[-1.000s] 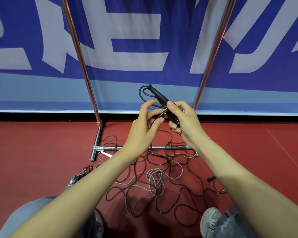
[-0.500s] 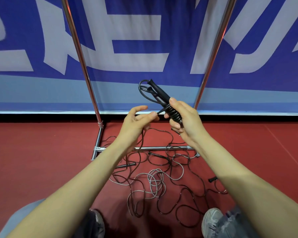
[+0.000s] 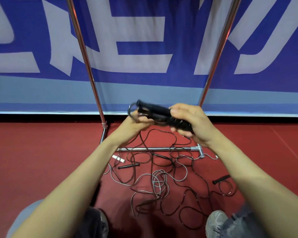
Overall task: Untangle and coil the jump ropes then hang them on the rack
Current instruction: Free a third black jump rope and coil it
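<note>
handles (image 3: pixel 159 109), frame centre, paired as a core for winding | my right hand (image 3: pixel 194 122) curls round them, steadying | my left hand (image 3: pixel 136 123) pinches cord (image 3: pixel 141 138), guiding it on | tangle (image 3: pixel 162 184) on floor (image 3: pixel 41 160), lower centre, unsorted | rack (image 3: pixel 155 149) just beyond, for hanging

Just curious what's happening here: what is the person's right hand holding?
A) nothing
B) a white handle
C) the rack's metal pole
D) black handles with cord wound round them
D: the right hand grips the black handles, with dark cord wound round them.
</note>
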